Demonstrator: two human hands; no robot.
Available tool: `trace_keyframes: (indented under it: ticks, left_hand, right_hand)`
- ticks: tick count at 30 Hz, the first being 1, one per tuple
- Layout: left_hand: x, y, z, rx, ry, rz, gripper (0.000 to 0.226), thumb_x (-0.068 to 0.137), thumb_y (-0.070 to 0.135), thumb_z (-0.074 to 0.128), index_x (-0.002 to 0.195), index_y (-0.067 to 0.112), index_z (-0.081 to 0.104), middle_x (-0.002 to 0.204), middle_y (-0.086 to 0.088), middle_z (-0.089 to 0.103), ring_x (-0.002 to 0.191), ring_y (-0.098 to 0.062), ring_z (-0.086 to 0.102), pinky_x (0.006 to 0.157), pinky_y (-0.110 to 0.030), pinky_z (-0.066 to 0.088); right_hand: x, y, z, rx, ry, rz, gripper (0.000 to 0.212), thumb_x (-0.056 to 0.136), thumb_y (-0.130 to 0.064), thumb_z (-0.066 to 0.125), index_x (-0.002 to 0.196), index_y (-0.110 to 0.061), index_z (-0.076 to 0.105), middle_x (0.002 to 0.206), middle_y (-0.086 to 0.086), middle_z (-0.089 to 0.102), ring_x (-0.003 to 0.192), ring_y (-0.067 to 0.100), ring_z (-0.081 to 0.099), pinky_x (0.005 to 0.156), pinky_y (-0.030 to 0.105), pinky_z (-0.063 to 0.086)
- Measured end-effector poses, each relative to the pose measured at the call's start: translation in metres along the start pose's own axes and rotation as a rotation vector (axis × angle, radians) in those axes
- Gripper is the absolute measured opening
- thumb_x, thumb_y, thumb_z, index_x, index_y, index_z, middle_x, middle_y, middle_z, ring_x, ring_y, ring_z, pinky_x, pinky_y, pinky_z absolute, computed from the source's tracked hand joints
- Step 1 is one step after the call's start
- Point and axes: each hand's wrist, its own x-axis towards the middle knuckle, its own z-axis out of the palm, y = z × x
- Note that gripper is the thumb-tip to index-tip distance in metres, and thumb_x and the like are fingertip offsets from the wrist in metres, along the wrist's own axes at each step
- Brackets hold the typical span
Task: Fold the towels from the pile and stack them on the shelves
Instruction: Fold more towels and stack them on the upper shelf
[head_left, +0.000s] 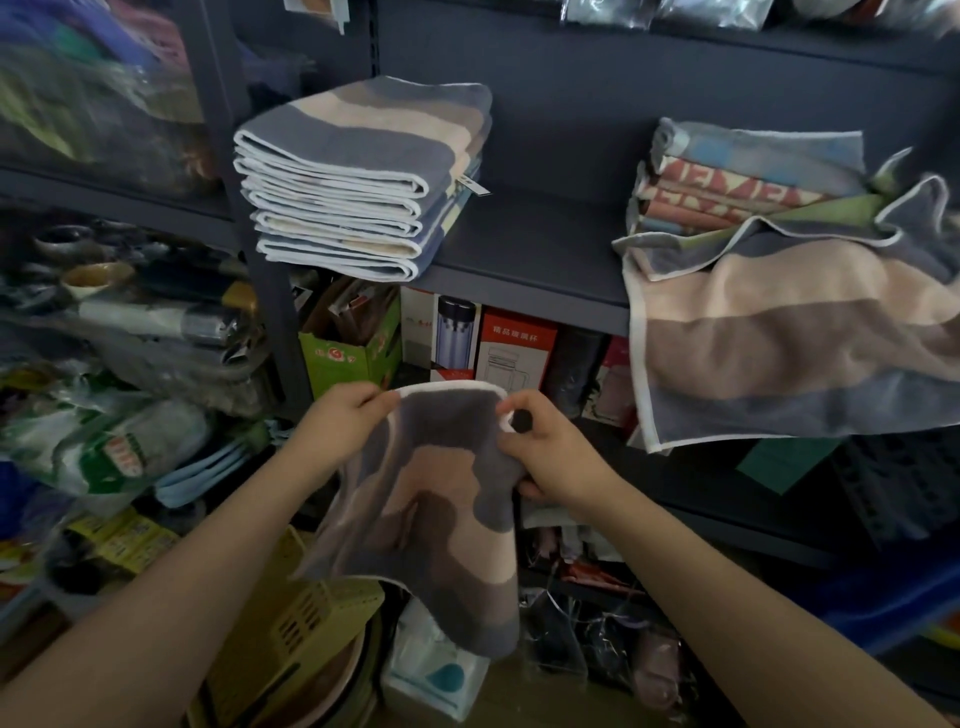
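While both hands are up in front of the shelving, the left hand (343, 421) has its thumb and fingertips pinched together on the top left corner of a grey, taupe and pink wavy-pattern towel (436, 499), right on the white hem. The right hand (545, 447) pinches the top right corner between thumb and forefinger, and its lower fingers are curled round the towel's right edge further down, so that side is bunched against the palm. The white-edged top hem runs straight between the two sets of fingers, and the rest of the towel hangs below them, doubled over (it looks like one fold, hard to say exactly how many layers).

Above the left fingers and a bit further back, a neat stack of folded towels (358, 192) in the same sort of pattern sits on the dark grey shelf (530, 254), white edges facing out. Up and to the right of the right hand's fingers is the unfolded pile (748, 176), with a red-lettered towel in it, and one big striped towel (789, 343) spills off the front of that shelf and hangs down past the edge. Just beyond the fingers, on the level below, stand boxed goods, including a red and white box (519, 343) and a green carton (353, 353).
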Motion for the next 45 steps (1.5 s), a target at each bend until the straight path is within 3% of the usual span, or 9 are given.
trace_keyframes:
  ticks: [5,7,11,17,23,27,34,38,45]
  left_hand:
    - [-0.018,0.044,0.006,-0.251,-0.001,0.059,0.036,0.092,0.021,0.055,0.056,0.018,0.053,0.051,0.008,0.047,0.052,-0.006,0.042,0.055,-0.027,0.031]
    - [-0.025,0.054,0.010,-0.307,-0.037,0.054,0.031,0.091,0.023,0.055,0.063,0.012,0.062,0.059,-0.004,0.057,0.062,-0.011,0.050,0.062,-0.028,0.037]
    - [-0.031,0.056,0.012,-0.559,-0.126,-0.111,0.021,0.087,0.027,0.060,0.079,0.012,0.072,0.078,-0.013,0.070,0.073,-0.019,0.064,0.069,-0.032,0.048]
    - [-0.031,0.052,0.008,-1.063,-0.157,-0.223,0.018,0.085,0.007,0.055,0.102,0.013,0.059,0.083,-0.004,0.069,0.067,-0.010,0.068,0.057,-0.021,0.053]
    - [-0.036,0.056,0.008,-1.001,-0.146,-0.130,0.016,0.089,0.005,0.052,0.090,0.012,0.067,0.075,-0.001,0.072,0.068,-0.011,0.067,0.058,-0.020,0.053]
    - [-0.034,0.056,0.008,-0.918,-0.014,-0.114,0.019,0.085,-0.001,0.057,0.090,0.015,0.067,0.074,0.003,0.073,0.065,-0.008,0.067,0.055,-0.018,0.052]
    - [-0.031,0.058,0.006,-0.827,0.217,-0.109,0.018,0.081,-0.002,0.063,0.096,0.008,0.067,0.073,0.003,0.071,0.062,-0.005,0.065,0.060,-0.019,0.055]
    - [-0.039,0.072,0.004,-0.922,0.126,-0.072,0.016,0.082,-0.004,0.060,0.091,0.008,0.066,0.062,0.006,0.070,0.053,-0.004,0.064,0.047,-0.015,0.048]
    - [-0.047,0.071,-0.001,-0.994,-0.031,-0.052,0.018,0.086,0.000,0.056,0.087,0.012,0.070,0.074,0.000,0.073,0.068,-0.009,0.068,0.057,-0.018,0.052]
  right_hand:
    - [-0.010,-0.025,0.019,0.160,-0.107,-0.183,0.023,0.094,-0.001,0.042,0.083,-0.015,0.057,0.052,0.000,0.051,0.038,0.009,0.046,0.035,0.018,0.034]
    - [-0.009,-0.029,0.022,0.169,-0.084,-0.192,0.024,0.092,0.002,0.046,0.080,-0.014,0.060,0.052,-0.002,0.055,0.040,0.008,0.050,0.039,0.017,0.039]
    - [-0.003,-0.030,0.019,0.230,-0.075,-0.171,0.027,0.085,0.014,0.042,0.086,-0.006,0.059,0.075,0.027,0.059,0.066,0.017,0.060,0.057,0.016,0.051]
    - [-0.001,-0.025,0.016,0.178,0.024,-0.257,0.020,0.080,0.005,0.063,0.084,-0.015,0.059,0.078,0.015,0.069,0.076,0.018,0.064,0.074,0.024,0.051]
    - [0.003,-0.023,0.017,0.161,0.119,-0.300,0.015,0.081,-0.002,0.065,0.082,-0.016,0.062,0.076,0.007,0.071,0.075,0.016,0.066,0.077,0.029,0.052]
    - [0.009,-0.016,0.012,-0.134,0.193,-0.373,0.010,0.085,-0.010,0.063,0.089,-0.018,0.068,0.078,0.003,0.070,0.077,0.014,0.064,0.077,0.032,0.051]
    - [0.006,-0.008,0.005,-0.416,0.267,-0.778,0.015,0.085,-0.023,0.056,0.089,-0.013,0.067,0.098,-0.016,0.047,0.096,-0.002,0.043,0.086,0.023,0.038]
    - [0.001,-0.017,0.020,-0.460,0.199,-0.840,0.024,0.090,-0.022,0.044,0.098,-0.009,0.062,0.091,0.000,0.062,0.086,0.014,0.056,0.076,0.032,0.044]
    - [0.003,-0.021,0.026,-0.478,0.332,-0.809,0.029,0.089,-0.029,0.048,0.097,-0.010,0.068,0.094,0.005,0.069,0.087,0.019,0.064,0.077,0.031,0.047]
